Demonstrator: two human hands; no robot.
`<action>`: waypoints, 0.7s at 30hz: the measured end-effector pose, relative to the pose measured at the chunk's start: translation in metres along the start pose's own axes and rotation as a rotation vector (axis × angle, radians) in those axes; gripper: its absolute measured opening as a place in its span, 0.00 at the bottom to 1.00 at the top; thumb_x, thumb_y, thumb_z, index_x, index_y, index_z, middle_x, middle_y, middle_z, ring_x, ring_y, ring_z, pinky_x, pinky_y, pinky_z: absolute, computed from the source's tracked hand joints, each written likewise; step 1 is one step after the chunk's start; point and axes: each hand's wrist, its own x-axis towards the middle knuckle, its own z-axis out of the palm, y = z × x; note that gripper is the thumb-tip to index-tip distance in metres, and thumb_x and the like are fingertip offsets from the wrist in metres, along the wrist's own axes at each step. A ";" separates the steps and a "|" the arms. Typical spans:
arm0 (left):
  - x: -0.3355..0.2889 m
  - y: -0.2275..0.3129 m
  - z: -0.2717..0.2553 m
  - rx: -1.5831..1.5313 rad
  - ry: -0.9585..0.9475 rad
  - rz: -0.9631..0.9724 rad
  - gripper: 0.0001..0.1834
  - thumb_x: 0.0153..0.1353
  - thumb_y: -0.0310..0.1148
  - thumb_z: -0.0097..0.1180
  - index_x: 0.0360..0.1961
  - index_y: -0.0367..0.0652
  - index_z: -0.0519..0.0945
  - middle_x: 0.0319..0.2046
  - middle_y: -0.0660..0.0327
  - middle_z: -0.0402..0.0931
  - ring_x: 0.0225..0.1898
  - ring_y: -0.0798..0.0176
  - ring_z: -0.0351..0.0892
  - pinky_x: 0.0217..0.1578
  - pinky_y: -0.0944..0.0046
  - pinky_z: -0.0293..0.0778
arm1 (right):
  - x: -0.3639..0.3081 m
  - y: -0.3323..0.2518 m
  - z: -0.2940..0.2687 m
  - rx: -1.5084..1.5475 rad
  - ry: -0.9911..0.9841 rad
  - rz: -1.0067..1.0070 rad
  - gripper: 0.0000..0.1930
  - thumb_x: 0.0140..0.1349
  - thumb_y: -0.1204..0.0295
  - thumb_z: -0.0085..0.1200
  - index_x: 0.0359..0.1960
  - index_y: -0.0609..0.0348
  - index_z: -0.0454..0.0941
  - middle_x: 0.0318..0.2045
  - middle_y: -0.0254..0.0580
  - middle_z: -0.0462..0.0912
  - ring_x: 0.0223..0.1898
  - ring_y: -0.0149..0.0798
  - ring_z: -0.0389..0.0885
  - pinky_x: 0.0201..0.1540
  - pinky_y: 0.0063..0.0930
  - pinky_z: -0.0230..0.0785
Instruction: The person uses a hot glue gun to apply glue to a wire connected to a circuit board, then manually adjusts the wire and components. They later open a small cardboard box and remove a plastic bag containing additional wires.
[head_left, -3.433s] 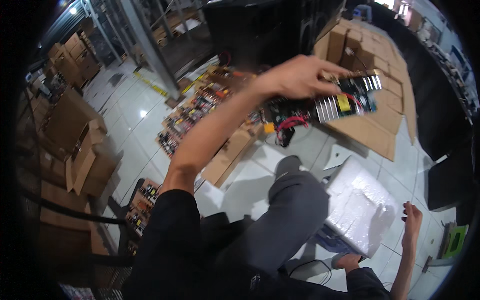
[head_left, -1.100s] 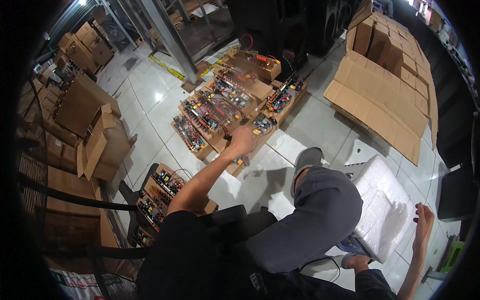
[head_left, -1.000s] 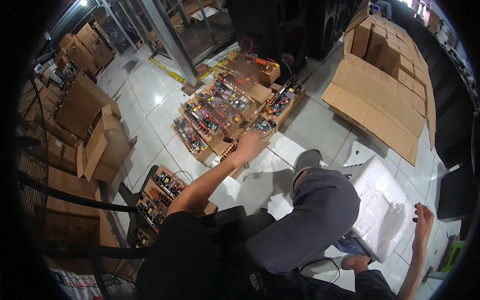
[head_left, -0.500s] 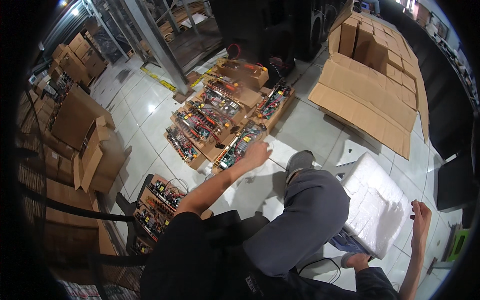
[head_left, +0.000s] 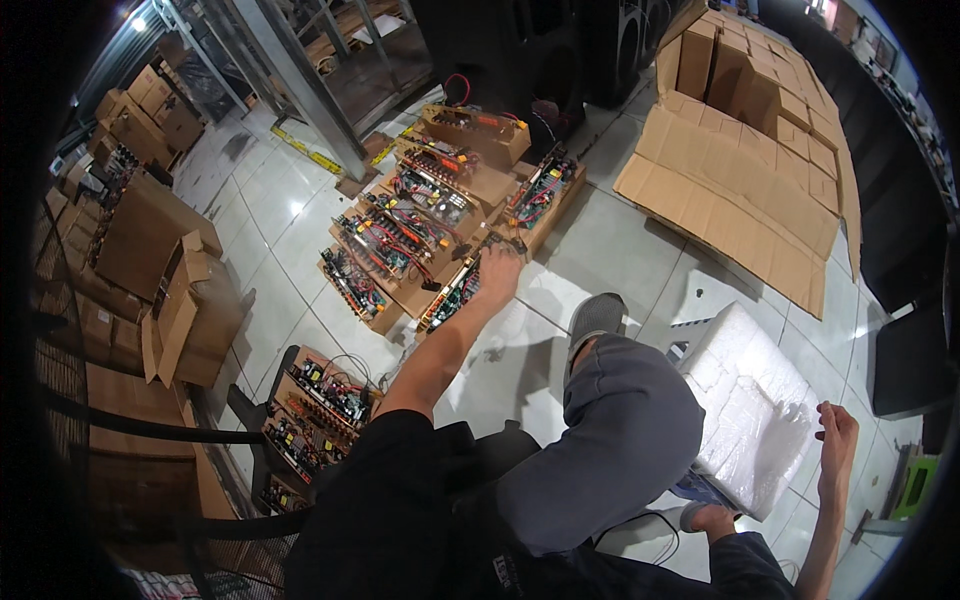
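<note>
My left hand (head_left: 499,274) reaches out over a circuit board (head_left: 460,297) with green, black and red parts, set on a brown carton. The fingers are bent down and closed at the board's far end, near black connectors; the fingertips are partly hidden. Around it, several similar circuit boards (head_left: 395,228) with red wires lie on flat cartons. Off to the right, my right hand (head_left: 836,432) hangs with its fingers loosely bent and apart, holding nothing. It is beside a white foam block (head_left: 750,400) and does not grip it.
A big open cardboard box (head_left: 730,185) with smaller cartons inside stands at the far right. More boards (head_left: 310,425) lie at the lower left, near an open carton (head_left: 195,310). Black speaker cabinets (head_left: 500,60) and a metal post (head_left: 310,90) stand behind. My bent leg (head_left: 625,430) is between my hands.
My left hand has moved away from me and slightly left, from the board's near side onto its far end. The right hand stays nearly where it was. The view has shifted slightly.
</note>
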 end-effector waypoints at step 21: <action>0.002 -0.051 0.007 -0.218 0.183 -0.411 0.11 0.54 0.38 0.62 0.29 0.41 0.86 0.36 0.52 0.82 0.48 0.50 0.74 0.49 0.50 0.64 | 0.001 -0.006 0.003 -0.041 -0.024 0.004 0.23 0.66 0.56 0.49 0.41 0.71 0.80 0.33 0.44 0.81 0.36 0.34 0.74 0.40 0.32 0.67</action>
